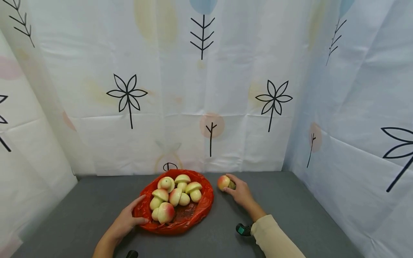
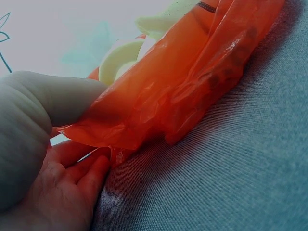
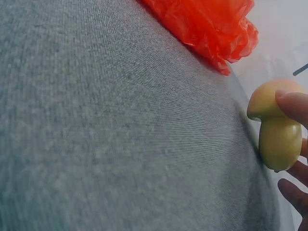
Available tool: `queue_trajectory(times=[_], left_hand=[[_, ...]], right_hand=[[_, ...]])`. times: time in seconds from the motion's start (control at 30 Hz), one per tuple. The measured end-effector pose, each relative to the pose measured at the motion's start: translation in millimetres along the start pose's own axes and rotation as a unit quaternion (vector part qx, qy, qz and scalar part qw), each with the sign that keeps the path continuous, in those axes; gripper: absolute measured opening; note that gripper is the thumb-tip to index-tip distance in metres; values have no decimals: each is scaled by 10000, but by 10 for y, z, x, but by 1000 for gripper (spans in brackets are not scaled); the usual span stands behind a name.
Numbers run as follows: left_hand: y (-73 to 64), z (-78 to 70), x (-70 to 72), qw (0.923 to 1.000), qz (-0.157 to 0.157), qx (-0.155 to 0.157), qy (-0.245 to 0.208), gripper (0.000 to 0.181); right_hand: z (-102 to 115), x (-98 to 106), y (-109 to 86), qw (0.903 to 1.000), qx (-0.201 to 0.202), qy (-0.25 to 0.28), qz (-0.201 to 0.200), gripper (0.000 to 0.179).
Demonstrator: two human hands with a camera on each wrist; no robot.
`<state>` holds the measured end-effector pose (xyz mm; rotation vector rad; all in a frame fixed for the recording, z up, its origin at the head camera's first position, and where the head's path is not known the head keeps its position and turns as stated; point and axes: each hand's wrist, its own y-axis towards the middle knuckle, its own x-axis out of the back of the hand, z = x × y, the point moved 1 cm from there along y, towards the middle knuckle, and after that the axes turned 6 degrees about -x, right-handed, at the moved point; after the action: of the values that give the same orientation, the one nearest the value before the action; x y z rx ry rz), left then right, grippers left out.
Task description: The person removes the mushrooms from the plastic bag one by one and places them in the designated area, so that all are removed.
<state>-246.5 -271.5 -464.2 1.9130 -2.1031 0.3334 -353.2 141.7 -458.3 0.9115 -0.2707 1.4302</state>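
A round basket wrapped in a red plastic bag (image 1: 206,204) stands on the grey table, holding several toy mushrooms (image 1: 166,212) with pale yellow stems and yellow-to-red caps. My left hand (image 1: 124,220) grips the basket's left rim; in the left wrist view the thumb (image 2: 72,98) lies over the red plastic and the other fingers are beneath it. To the right of the basket, my right hand (image 1: 241,193) holds one more mushroom (image 3: 279,139) between thumb and fingers. Its reddish-yellow cap faces the basket in the head view.
Grey ribbed cloth covers the table (image 1: 290,208). White curtains (image 1: 238,143) printed with leaves and flowers rise along the back and both sides. A dark strap device with a green patch (image 1: 243,229) sits at my right wrist.
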Motion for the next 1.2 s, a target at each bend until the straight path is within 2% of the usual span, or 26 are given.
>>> queue_trajectory(times=[0.23,0.63,1.03,1.2], left_hand=[[-30,-9,11,10000,-17,60,-34,90],[-31,-19,9,10000,-38,58,-3,89],[-4,-28,-26,10000,-43,54,-41,89],[-22,-20,-15,10000,-60,39,4,88]], right_hand=[[9,-108,79,9998,13,-138,-160,55],[44,-241,247,9977,-413,-414,-341,54],[13,-262,347,9957,-279,-727,-510,54],[43,-281,357,9964,-191,-670,-493,56]])
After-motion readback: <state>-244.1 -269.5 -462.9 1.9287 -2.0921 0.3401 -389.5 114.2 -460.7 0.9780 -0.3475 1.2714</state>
